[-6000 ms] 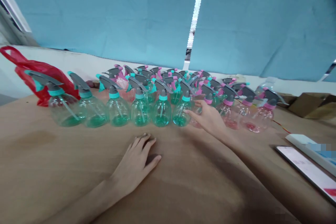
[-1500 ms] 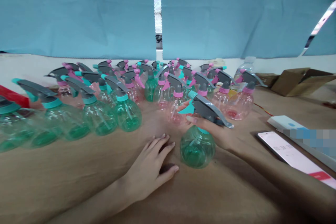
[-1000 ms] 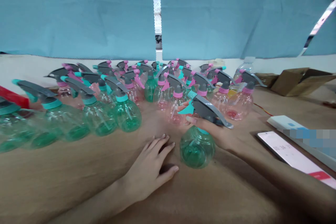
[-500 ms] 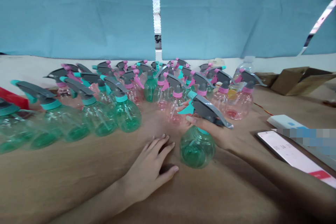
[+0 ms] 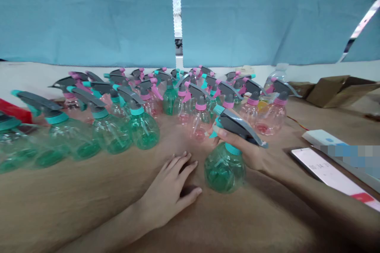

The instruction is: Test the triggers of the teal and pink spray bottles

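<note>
My right hand [image 5: 242, 146] is closed around the neck and trigger of a green spray bottle [image 5: 224, 170] with a grey and turquoise head. Its fingers curl behind the head, partly hidden by it. Tilted slightly, the bottle is low over the table or touching it; I cannot tell which. My left hand [image 5: 173, 185] lies flat on the brown table [image 5: 97, 201] with fingers spread, just left of that bottle and apart from it. A clear pink spray bottle [image 5: 200, 124] stands behind the held one.
A row of green spray bottles [image 5: 145, 130] stands on the left. Several pink and green spray bottles [image 5: 251, 104] crowd the back. To the right lie a phone [image 5: 323, 174] with a lit screen and a white box [image 5: 323, 137]. An open cardboard box [image 5: 335, 93] sits farther back.
The green spray bottle in my right hand has shifted slightly right and toward me, and my fingers have drawn in on its trigger. My left hand has stayed still.
</note>
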`<move>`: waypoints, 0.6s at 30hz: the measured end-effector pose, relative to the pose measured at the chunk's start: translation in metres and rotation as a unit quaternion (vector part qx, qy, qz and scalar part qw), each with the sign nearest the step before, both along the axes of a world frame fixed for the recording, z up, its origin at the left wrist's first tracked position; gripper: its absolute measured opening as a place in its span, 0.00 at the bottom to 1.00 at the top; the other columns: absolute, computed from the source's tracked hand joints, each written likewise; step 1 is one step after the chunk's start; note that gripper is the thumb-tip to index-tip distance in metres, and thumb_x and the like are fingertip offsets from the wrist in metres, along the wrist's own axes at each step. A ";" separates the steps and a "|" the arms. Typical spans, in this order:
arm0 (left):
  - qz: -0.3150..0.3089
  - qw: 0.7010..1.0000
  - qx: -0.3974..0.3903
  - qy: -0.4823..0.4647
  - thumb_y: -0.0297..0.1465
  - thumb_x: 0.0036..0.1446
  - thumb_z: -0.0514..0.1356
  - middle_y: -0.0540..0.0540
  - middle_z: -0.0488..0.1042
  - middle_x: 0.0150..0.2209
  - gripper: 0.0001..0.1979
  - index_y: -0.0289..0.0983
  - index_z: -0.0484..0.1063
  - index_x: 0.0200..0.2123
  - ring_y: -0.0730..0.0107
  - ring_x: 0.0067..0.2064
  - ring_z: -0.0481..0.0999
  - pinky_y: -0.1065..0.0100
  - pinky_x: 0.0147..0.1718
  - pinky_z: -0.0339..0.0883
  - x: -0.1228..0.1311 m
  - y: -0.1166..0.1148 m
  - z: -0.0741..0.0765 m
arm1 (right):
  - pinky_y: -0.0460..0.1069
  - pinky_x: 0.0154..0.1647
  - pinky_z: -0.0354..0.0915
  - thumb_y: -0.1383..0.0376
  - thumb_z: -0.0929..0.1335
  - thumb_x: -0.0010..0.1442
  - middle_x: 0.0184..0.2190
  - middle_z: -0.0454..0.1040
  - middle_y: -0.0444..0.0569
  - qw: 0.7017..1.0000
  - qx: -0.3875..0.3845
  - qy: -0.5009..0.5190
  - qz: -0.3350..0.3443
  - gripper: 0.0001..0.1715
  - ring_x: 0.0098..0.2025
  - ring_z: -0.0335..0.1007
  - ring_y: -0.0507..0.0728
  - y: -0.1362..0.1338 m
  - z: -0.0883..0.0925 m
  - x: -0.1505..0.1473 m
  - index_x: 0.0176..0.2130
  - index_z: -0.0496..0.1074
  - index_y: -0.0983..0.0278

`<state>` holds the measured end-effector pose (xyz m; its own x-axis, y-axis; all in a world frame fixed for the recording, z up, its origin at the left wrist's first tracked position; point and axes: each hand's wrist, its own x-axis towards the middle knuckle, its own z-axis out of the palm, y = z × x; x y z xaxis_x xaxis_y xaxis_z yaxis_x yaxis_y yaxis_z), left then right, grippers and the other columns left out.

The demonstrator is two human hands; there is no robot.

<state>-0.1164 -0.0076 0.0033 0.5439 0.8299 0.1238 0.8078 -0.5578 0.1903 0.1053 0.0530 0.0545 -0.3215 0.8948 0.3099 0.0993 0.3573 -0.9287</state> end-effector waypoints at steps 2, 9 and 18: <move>0.001 1.000 -0.003 0.002 0.45 0.62 0.53 0.37 0.59 0.62 0.27 0.36 0.59 0.60 0.52 0.63 0.56 0.47 0.58 0.54 0.000 0.000 0.001 | 0.48 0.27 0.63 0.53 0.68 0.55 0.22 0.69 0.41 1.000 0.002 -0.006 0.000 0.13 0.24 0.65 0.53 -0.002 0.005 0.000 0.28 0.69 0.58; 0.001 1.000 -0.003 0.003 0.45 0.62 0.53 0.37 0.59 0.62 0.27 0.36 0.60 0.59 0.52 0.63 0.56 0.47 0.59 0.53 0.000 0.000 0.001 | 0.49 0.31 0.65 0.53 0.68 0.56 0.25 0.71 0.42 1.000 0.010 -0.006 0.020 0.11 0.28 0.68 0.54 -0.005 0.008 -0.002 0.32 0.70 0.58; 0.001 1.000 0.003 0.003 0.45 0.62 0.53 0.37 0.59 0.62 0.27 0.37 0.59 0.60 0.52 0.63 0.56 0.48 0.58 0.54 -0.001 0.000 -0.001 | 0.51 0.34 0.65 0.53 0.68 0.55 0.29 0.72 0.42 0.998 0.057 -0.020 -0.003 0.17 0.31 0.69 0.55 -0.003 0.011 -0.010 0.44 0.69 0.55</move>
<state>-0.1171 -0.0074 0.0018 0.5425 0.8306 0.1256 0.8103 -0.5568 0.1827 0.0956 0.0498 0.0657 -0.3301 0.8569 0.3958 0.1385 0.4588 -0.8777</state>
